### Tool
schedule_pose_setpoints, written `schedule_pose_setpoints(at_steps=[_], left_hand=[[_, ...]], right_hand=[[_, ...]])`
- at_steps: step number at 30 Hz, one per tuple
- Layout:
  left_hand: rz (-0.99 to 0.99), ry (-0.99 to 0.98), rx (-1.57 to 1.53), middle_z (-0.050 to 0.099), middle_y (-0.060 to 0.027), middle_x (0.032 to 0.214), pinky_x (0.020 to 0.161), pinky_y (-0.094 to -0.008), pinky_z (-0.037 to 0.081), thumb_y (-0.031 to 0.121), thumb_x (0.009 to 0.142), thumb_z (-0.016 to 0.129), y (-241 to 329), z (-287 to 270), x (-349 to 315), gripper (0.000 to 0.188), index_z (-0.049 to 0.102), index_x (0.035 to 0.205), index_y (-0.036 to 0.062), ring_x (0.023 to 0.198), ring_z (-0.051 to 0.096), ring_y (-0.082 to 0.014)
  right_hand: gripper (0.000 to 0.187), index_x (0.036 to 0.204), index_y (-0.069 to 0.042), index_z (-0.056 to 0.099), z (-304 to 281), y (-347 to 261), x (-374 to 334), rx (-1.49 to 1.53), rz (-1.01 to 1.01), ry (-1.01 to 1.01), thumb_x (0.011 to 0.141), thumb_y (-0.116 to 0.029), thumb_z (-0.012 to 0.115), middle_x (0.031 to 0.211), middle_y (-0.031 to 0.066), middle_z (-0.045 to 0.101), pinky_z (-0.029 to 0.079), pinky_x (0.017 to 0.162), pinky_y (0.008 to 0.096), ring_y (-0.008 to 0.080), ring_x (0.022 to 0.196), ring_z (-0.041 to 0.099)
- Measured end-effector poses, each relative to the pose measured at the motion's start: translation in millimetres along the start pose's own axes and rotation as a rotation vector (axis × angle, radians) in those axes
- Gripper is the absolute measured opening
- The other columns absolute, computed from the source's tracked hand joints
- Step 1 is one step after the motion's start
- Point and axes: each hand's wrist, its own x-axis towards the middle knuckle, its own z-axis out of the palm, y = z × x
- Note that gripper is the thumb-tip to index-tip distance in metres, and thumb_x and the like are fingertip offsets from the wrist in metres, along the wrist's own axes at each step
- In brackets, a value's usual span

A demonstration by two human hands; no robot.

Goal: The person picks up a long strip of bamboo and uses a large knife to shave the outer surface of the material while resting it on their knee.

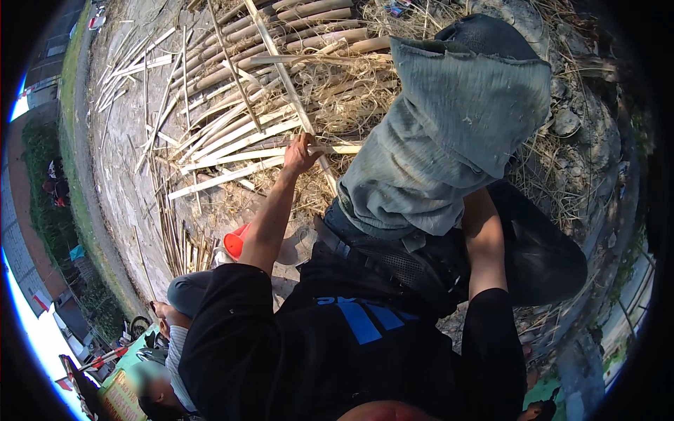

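Observation:
My left hand [300, 153] reaches forward with its fingers curled at a long, pale bamboo strip [282, 74]. The strip slants from the far edge of the pile down toward my lap, and the hand is closed on it partway along. A worn grey-green cloth [449, 140] drapes over my raised leg, its frayed far end hanging wide near the knee. My right forearm [484, 242] goes in under this cloth. The right hand itself is hidden there, so its fingers and anything in them do not show.
Split bamboo pieces [242, 144] and round bamboo poles [309, 24] lie ahead, with tangled shavings [351, 105] among them. Beside my left forearm is a red plastic container [236, 243]. Another person [172, 351] sits at the lower left. Rubble [567, 121] covers ground at right.

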Motion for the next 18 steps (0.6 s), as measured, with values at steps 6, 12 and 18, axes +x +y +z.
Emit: schedule_pose_setpoints(at_steps=[6,12,18], left_hand=[[-0.066,0.020,0.103,0.065,-0.0079,0.113,0.093,-0.0501,0.044,0.035,0.083,0.081,1.6,0.7,-4.4,0.056,0.052,0.126,0.0137,0.113,0.060,-0.0315],[-0.143,0.416,0.297,0.059,-0.0071,0.097,0.080,-0.0458,0.045,0.016,0.086,0.070,-89.9,-77.9,-37.0,0.014,0.066,0.099,0.0141,0.103,0.058,-0.0311],[-0.214,1.037,0.440,0.070,-0.0069,0.099,0.087,-0.0449,0.046,0.018,0.093,0.069,-141.3,-213.7,-51.8,0.014,0.068,0.106,0.0122,0.097,0.065,-0.0299]], right_hand=[[0.049,0.120,-0.009,0.063,4.7,-6.7,5.5,0.004,0.018,0.019,0.082,-0.036,0.077,0.127,0.0100,0.059,0.048,0.096,0.0415,0.0314,0.114,0.057],[0.050,0.120,-0.009,0.063,16.2,-30.7,7.1,0.018,0.024,0.016,0.081,-0.037,0.078,0.129,0.0102,0.058,0.047,0.097,0.0421,0.0322,0.117,0.057],[0.051,0.120,-0.010,0.063,35.1,-54.2,27.6,0.017,0.050,0.041,0.080,-0.037,0.078,0.132,0.0104,0.058,0.047,0.099,0.0426,0.0330,0.120,0.056]])
